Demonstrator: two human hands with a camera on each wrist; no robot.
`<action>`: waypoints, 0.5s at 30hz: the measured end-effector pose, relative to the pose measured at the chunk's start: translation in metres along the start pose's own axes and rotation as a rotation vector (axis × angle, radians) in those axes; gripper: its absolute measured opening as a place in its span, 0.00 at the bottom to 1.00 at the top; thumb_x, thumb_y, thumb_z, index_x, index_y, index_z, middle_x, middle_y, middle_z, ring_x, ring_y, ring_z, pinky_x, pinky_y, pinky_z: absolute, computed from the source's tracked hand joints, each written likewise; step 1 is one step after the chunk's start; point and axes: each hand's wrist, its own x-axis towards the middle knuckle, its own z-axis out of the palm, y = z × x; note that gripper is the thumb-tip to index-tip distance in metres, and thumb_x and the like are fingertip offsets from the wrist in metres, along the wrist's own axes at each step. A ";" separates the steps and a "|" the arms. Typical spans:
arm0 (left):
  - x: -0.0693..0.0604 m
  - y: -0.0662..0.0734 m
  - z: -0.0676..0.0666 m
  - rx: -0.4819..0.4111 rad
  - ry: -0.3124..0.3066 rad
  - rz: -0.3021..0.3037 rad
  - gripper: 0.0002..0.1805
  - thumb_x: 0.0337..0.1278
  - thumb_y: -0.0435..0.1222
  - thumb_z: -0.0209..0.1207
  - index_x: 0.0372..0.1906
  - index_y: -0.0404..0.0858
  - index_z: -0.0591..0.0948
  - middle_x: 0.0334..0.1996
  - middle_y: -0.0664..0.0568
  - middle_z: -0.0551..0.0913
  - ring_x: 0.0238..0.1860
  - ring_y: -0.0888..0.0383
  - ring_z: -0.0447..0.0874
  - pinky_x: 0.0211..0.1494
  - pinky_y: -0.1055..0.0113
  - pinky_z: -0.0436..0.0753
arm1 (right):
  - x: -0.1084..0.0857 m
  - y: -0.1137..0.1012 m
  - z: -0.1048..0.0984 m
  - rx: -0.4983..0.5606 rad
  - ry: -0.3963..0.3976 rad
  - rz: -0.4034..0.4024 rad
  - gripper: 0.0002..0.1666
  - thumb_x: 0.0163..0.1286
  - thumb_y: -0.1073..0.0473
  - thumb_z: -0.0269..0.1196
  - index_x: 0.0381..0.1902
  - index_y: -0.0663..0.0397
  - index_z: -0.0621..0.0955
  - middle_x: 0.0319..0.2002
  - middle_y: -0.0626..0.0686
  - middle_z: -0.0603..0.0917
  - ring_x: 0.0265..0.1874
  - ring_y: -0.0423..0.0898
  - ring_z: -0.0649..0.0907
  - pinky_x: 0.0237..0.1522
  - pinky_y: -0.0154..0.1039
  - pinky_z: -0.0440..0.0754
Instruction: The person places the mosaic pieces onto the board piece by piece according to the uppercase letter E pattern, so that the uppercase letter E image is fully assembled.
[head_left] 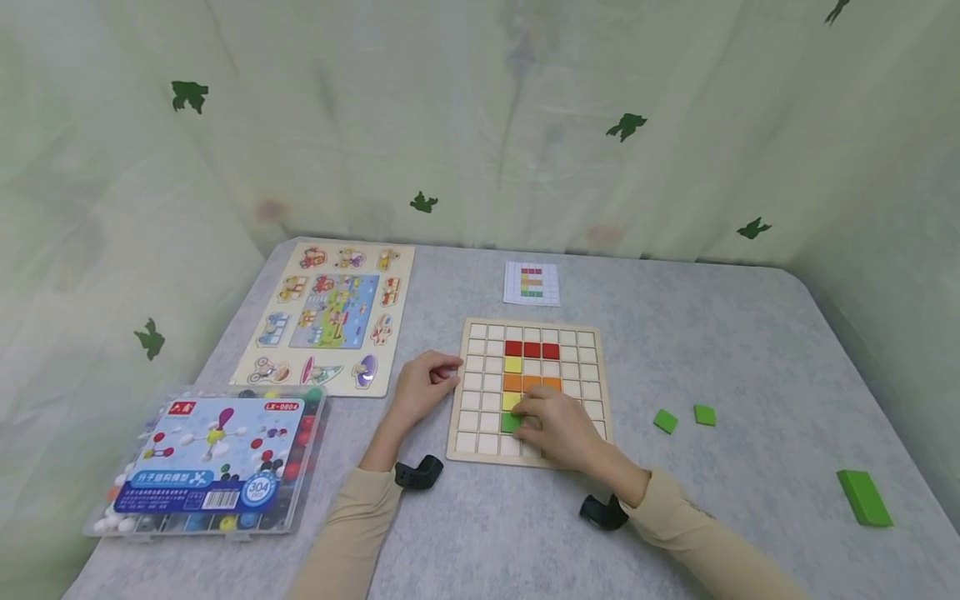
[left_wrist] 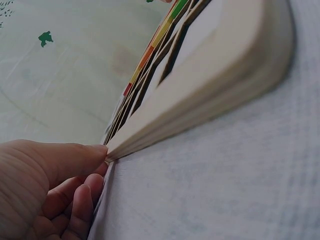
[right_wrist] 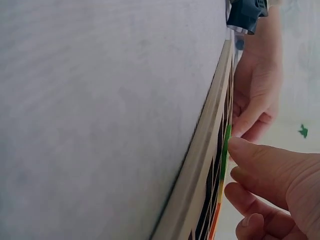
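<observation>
A wooden grid board [head_left: 468, 446] lies flat on the table, with red tiles [head_left: 532, 350], yellow tiles [head_left: 513, 364] and orange tiles [head_left: 512, 382] in its cells. Over its lower middle, my right hand [head_left: 558, 423] pinches a green tile [head_left: 509, 422] at a cell below the lower yellow one. The palm hides several cells. In the right wrist view the thumb [right_wrist: 245, 147] meets the green edge. My left hand [head_left: 423, 385] touches the board's left edge with thumb and fingertips, the thumb [left_wrist: 90, 156] meeting the wooden rim in the left wrist view.
Two loose green tiles [head_left: 665, 421] lie right of the board; a thicker green block [head_left: 865, 498] is farther right. Behind the board is a pattern card [head_left: 532, 283]. A picture puzzle [head_left: 333, 312] and a clear box of molecule-model parts [head_left: 213, 462] occupy the left side.
</observation>
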 end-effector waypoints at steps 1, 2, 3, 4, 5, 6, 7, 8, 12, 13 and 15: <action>0.000 0.000 0.000 0.002 -0.001 -0.002 0.13 0.50 0.30 0.63 0.44 0.36 0.84 0.33 0.45 0.83 0.30 0.59 0.76 0.34 0.73 0.72 | -0.001 0.001 -0.001 -0.004 -0.002 0.001 0.13 0.50 0.57 0.72 0.35 0.52 0.86 0.34 0.46 0.84 0.33 0.40 0.80 0.35 0.31 0.79; 0.000 0.000 0.000 0.004 -0.003 -0.003 0.13 0.50 0.30 0.63 0.44 0.36 0.84 0.33 0.45 0.83 0.30 0.59 0.76 0.34 0.74 0.73 | -0.002 0.002 -0.002 -0.007 -0.002 0.004 0.13 0.50 0.57 0.72 0.35 0.52 0.86 0.34 0.46 0.84 0.32 0.39 0.80 0.35 0.31 0.78; 0.000 0.000 0.000 0.006 -0.004 -0.006 0.13 0.51 0.30 0.63 0.44 0.37 0.84 0.33 0.46 0.83 0.30 0.59 0.76 0.34 0.74 0.73 | -0.003 0.004 -0.002 -0.013 -0.002 0.005 0.12 0.50 0.58 0.72 0.35 0.52 0.86 0.33 0.46 0.84 0.32 0.39 0.80 0.34 0.31 0.78; 0.000 -0.001 0.000 0.011 -0.005 -0.009 0.13 0.51 0.30 0.63 0.44 0.37 0.84 0.33 0.46 0.83 0.30 0.59 0.76 0.34 0.74 0.73 | -0.004 0.005 -0.004 -0.018 -0.001 0.007 0.12 0.50 0.58 0.72 0.35 0.51 0.86 0.33 0.46 0.84 0.31 0.39 0.80 0.34 0.30 0.78; 0.000 -0.001 0.000 0.013 -0.006 -0.011 0.13 0.51 0.31 0.63 0.45 0.37 0.84 0.33 0.46 0.83 0.30 0.59 0.76 0.34 0.74 0.73 | -0.006 0.007 -0.005 -0.016 0.002 0.014 0.12 0.50 0.58 0.72 0.36 0.51 0.86 0.33 0.46 0.84 0.32 0.39 0.80 0.34 0.31 0.78; 0.000 -0.001 0.000 0.014 -0.007 -0.014 0.13 0.51 0.31 0.63 0.45 0.37 0.84 0.33 0.46 0.83 0.30 0.60 0.76 0.34 0.74 0.73 | -0.008 0.010 -0.006 -0.016 0.005 0.022 0.12 0.50 0.59 0.71 0.36 0.51 0.86 0.33 0.46 0.84 0.32 0.39 0.80 0.34 0.31 0.78; 0.000 -0.001 0.000 0.014 -0.008 -0.015 0.13 0.51 0.31 0.63 0.45 0.37 0.84 0.33 0.46 0.83 0.30 0.60 0.76 0.34 0.74 0.73 | -0.009 0.012 -0.008 -0.007 0.009 0.036 0.11 0.51 0.60 0.71 0.36 0.51 0.86 0.33 0.46 0.84 0.32 0.39 0.80 0.34 0.31 0.78; 0.000 -0.001 0.000 0.015 -0.008 -0.015 0.13 0.51 0.31 0.63 0.45 0.37 0.84 0.33 0.46 0.83 0.30 0.60 0.76 0.34 0.73 0.73 | -0.011 0.015 -0.010 -0.003 0.016 0.049 0.11 0.51 0.60 0.71 0.36 0.51 0.86 0.34 0.46 0.84 0.33 0.39 0.80 0.35 0.32 0.79; 0.000 -0.002 0.001 0.014 -0.007 -0.006 0.13 0.51 0.30 0.63 0.44 0.37 0.84 0.33 0.46 0.83 0.30 0.60 0.75 0.33 0.74 0.73 | -0.020 0.027 -0.018 -0.003 0.033 0.131 0.11 0.53 0.62 0.69 0.37 0.53 0.86 0.35 0.47 0.84 0.34 0.40 0.81 0.36 0.34 0.80; 0.000 -0.002 0.001 0.011 -0.006 -0.004 0.13 0.51 0.30 0.62 0.44 0.36 0.84 0.33 0.46 0.83 0.30 0.60 0.75 0.33 0.74 0.73 | -0.023 0.030 -0.022 -0.010 0.036 0.151 0.11 0.53 0.62 0.69 0.37 0.54 0.86 0.35 0.47 0.84 0.33 0.40 0.81 0.35 0.35 0.80; 0.000 -0.001 0.001 0.006 -0.007 -0.005 0.13 0.51 0.30 0.63 0.45 0.36 0.84 0.33 0.46 0.83 0.30 0.60 0.76 0.34 0.74 0.73 | -0.028 0.038 -0.027 -0.033 0.049 0.187 0.12 0.52 0.62 0.70 0.38 0.55 0.86 0.35 0.48 0.84 0.34 0.41 0.81 0.35 0.36 0.80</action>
